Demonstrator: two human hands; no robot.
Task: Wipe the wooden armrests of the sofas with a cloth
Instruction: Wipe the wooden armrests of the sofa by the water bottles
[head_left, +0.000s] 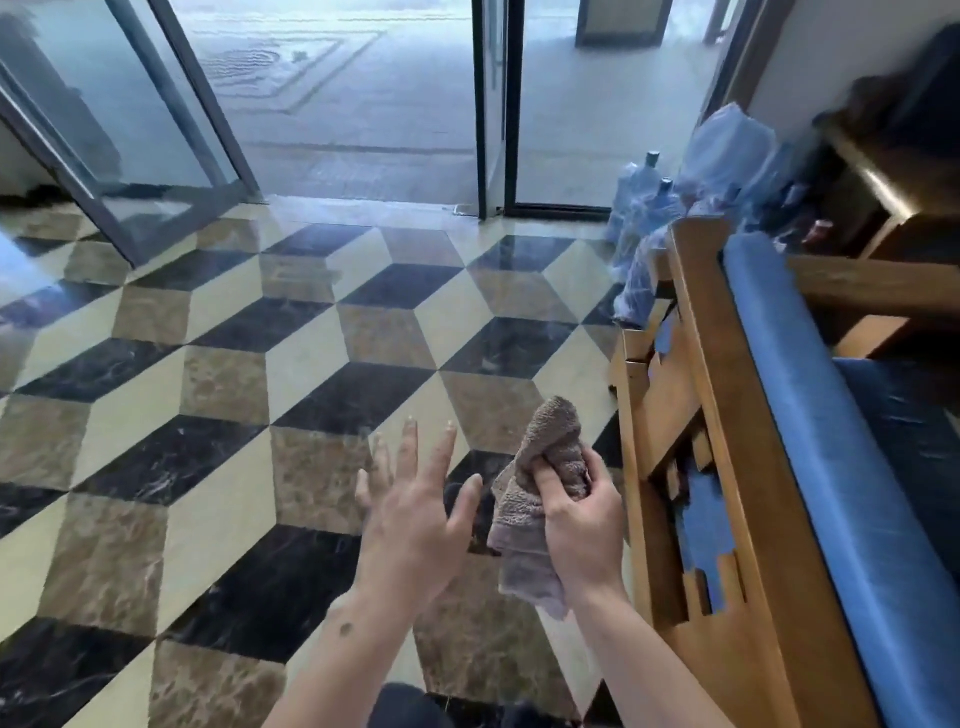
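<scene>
Door (119, 135): I see a glass leaf in a dark frame standing open at far left, over the doorway.
Floor (223, 338): polished tiles in black, cream and brown, laid in a cube pattern.
Left hand (410, 525): my empty hand, back up, fingers spread, above the floor and just beside the cloth.
Cloth (530, 499): a brown towel, bunched, one end standing above the fist and the other hanging below it; well clear of the wood.
Right hand (582, 525): my hand closed around the cloth's middle, thumb pressed into the folds.
Bottles (644, 208): large blue water bottles on the floor, behind the sofa's far end.
Armrest (727, 415): the sofa's near wooden rail, running away from me, right of the cloth and not touched by it.
Cushion (821, 415): blue padding along the rail's inner side.
</scene>
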